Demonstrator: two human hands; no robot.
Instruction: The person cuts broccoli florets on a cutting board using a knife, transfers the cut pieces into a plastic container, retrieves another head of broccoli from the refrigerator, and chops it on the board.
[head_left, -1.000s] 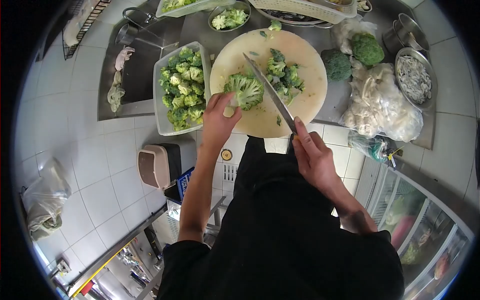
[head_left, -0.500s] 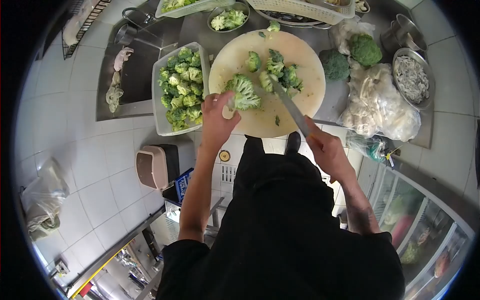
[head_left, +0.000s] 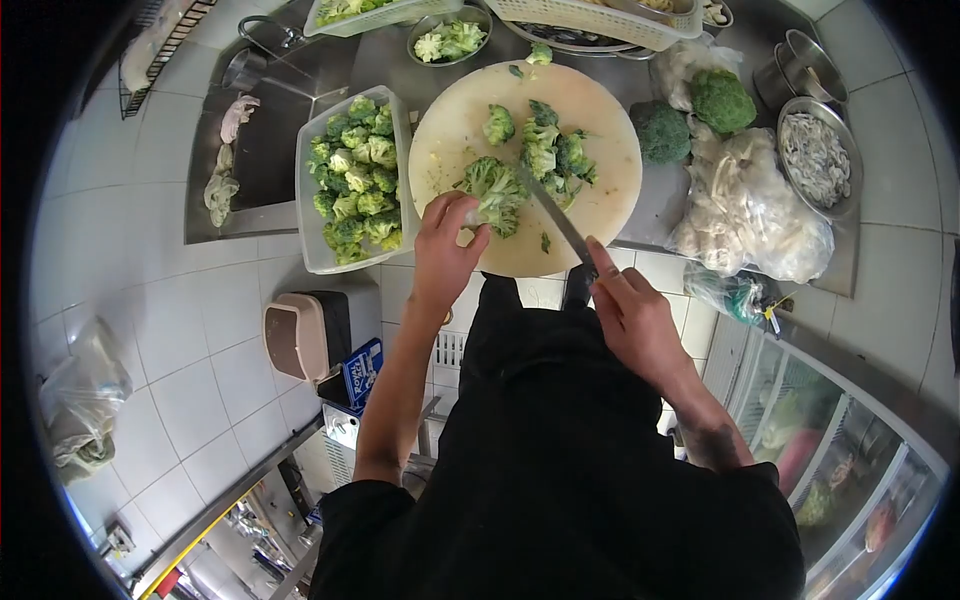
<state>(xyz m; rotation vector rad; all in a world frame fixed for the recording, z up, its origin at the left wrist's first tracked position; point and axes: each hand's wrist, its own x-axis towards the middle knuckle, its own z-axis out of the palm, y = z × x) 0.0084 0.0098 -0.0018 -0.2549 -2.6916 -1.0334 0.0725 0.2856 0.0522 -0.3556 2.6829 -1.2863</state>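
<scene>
My left hand (head_left: 452, 242) grips the stem end of a large broccoli piece (head_left: 494, 192) at the left front of the round cutting board (head_left: 590, 225). In my right hand (head_left: 638, 318) is a knife (head_left: 556, 214), its blade pointing away from me and its tip beside the large piece's right edge. Cut broccoli florets (head_left: 560, 150) lie in a cluster just beyond the blade tip. A single floret (head_left: 498, 124) sits apart from them, and small green scraps are scattered on the board.
Left of the board stands a plastic tub (head_left: 312, 240) of florets, with a sink (head_left: 270, 140) beyond it. Whole broccoli heads (head_left: 722, 100), plastic bags (head_left: 752, 205) and a bowl of pale strips (head_left: 816, 155) crowd the right. A metal bowl (head_left: 450, 58) holds pale green pieces behind.
The knife has drawn left and nearer me, from the floret cluster to beside the large piece. My left hand has turned that piece slightly. The whole view has shifted a little.
</scene>
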